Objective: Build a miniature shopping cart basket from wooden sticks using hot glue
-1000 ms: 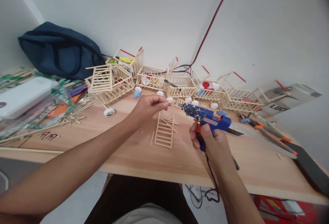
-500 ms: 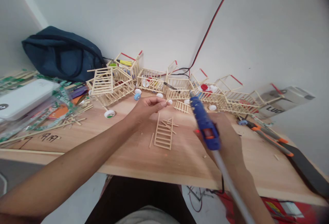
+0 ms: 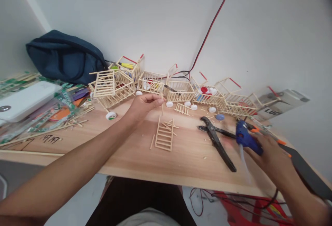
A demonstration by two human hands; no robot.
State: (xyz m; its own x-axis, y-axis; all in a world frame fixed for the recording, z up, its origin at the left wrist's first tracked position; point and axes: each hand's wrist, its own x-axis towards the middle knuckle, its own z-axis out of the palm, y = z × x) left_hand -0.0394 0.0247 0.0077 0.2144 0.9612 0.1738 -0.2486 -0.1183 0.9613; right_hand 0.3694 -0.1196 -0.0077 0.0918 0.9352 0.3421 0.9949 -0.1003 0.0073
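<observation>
My left hand (image 3: 146,106) pinches a short thin wooden stick (image 3: 162,109) upright between thumb and fingertips. Just below it, a small ladder-shaped stick frame (image 3: 164,144) lies flat, with a few loose sticks (image 3: 169,125) on and beside its upper end. At the right, my right hand (image 3: 269,153) is closed around the handle of a blue hot glue gun (image 3: 245,134), low over the table, its pale glue stick trailing from the back. Black-handled pliers (image 3: 214,137) lie between the ladder frame and the glue gun.
Several small stick-built carts (image 3: 181,89) with bottle-cap wheels line the wall. A blue bag (image 3: 66,58) and a white case (image 3: 26,98) stand left among packets and sticks. Orange-handled pliers (image 3: 278,139), a dark flat bar (image 3: 306,167) and a carton (image 3: 280,106) are right.
My right hand has carried the glue gun from mid-table to the right and turned it, uncovering the black pliers. My left hand remains above the ladder frame, and its stick now shows clearly.
</observation>
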